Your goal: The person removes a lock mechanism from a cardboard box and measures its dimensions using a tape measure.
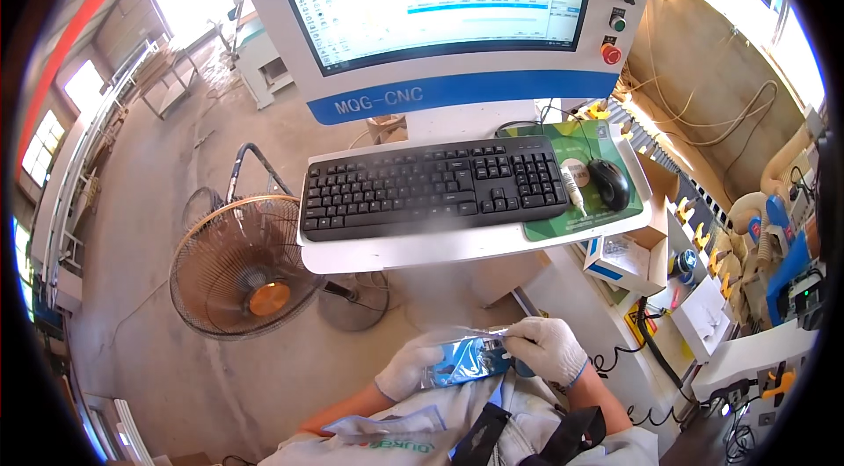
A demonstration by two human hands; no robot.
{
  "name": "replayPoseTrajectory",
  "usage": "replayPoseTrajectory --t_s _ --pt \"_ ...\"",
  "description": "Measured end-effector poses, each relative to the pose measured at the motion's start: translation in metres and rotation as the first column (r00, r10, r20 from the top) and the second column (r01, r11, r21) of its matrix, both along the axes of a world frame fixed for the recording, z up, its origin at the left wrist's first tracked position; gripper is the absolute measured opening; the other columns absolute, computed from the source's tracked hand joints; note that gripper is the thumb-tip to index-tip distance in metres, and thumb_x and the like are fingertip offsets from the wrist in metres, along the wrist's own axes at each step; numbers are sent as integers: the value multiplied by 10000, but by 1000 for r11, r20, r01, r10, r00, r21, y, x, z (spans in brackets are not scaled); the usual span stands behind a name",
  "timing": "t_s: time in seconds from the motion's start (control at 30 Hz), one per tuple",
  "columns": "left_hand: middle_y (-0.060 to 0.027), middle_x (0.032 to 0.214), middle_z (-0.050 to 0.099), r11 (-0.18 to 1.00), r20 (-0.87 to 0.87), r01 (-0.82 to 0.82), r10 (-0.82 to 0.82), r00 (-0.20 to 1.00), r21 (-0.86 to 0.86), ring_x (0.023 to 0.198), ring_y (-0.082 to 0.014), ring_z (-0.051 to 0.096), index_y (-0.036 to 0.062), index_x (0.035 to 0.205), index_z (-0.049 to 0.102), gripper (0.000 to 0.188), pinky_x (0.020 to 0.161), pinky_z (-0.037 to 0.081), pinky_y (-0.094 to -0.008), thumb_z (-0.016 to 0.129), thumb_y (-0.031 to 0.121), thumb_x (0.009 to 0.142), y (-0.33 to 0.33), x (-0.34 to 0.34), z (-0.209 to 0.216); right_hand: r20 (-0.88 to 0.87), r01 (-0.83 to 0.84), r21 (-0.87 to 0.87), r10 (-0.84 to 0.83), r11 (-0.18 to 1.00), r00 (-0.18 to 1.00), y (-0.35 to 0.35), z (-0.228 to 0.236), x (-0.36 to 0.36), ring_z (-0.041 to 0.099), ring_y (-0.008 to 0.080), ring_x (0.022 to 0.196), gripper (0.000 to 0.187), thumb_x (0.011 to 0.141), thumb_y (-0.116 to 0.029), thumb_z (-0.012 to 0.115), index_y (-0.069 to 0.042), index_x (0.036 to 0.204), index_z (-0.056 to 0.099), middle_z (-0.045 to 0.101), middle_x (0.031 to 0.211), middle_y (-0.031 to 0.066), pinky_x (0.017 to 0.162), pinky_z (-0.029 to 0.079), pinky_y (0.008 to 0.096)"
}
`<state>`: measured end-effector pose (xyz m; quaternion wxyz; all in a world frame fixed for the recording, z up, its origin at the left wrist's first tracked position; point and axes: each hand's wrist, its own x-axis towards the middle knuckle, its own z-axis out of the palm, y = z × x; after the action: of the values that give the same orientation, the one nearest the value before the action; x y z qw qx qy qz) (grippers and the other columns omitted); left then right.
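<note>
Close to my body I hold a shiny blue and clear plastic packet (pixel 473 360) with both hands. My left hand (pixel 403 371), in a white knit glove, is closed on the packet's left end. Its fingertips are partly hidden and blurred. At the packet's upper right edge, my right hand (pixel 549 352), gloved alike, pinches it between thumb and fingers. What the packet contains cannot be made out. Both hands are below and apart from the white shelf (pixel 387 253), which carries a black keyboard (pixel 431 189).
A black mouse (pixel 608 185) and a small white tube (pixel 573 193) lie on a green mat (pixel 549 229). Above stands a control panel (pixel 466 90) with a screen. A floor fan (pixel 242 268) is at left. An open carton (pixel 626 262) and cables (pixel 655 343) are at right.
</note>
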<state>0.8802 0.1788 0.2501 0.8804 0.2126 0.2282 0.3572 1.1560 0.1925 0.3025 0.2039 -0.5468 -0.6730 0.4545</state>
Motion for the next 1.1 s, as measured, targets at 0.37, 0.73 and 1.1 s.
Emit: replayPoseTrajectory --t_s 0.37,0.73,1.1 --pt "-170 1618 499 929 -281 -109 217 935 353 1406 -267 559 -15 1652 350 961 1161 470 -419 814 211 841 -2 -25 -3 -66 142 51 -139 989 988 -10 42 -5 751 245 786 174 958 -104 700 23 1061 757 740 882 184 731 589 360" --pt "-228 1762 224 535 36 -313 465 885 784 1571 -399 367 153 1736 177 908 1196 452 -533 694 78 992 15 24 10 162 12 179 -42 984 986 -27 80 -1 734 357 737 151 927 -118 681 -2 986 758 718 824 179 699 588 399" --pt "-267 1752 217 303 196 -438 588 785 846 1534 -426 412 174 1714 263 869 1190 455 -554 601 -153 983 33 34 25 347 -38 423 -122 905 930 -25 99 -2 725 383 797 98 865 -92 712 -35 942 736 713 820 169 715 570 471"
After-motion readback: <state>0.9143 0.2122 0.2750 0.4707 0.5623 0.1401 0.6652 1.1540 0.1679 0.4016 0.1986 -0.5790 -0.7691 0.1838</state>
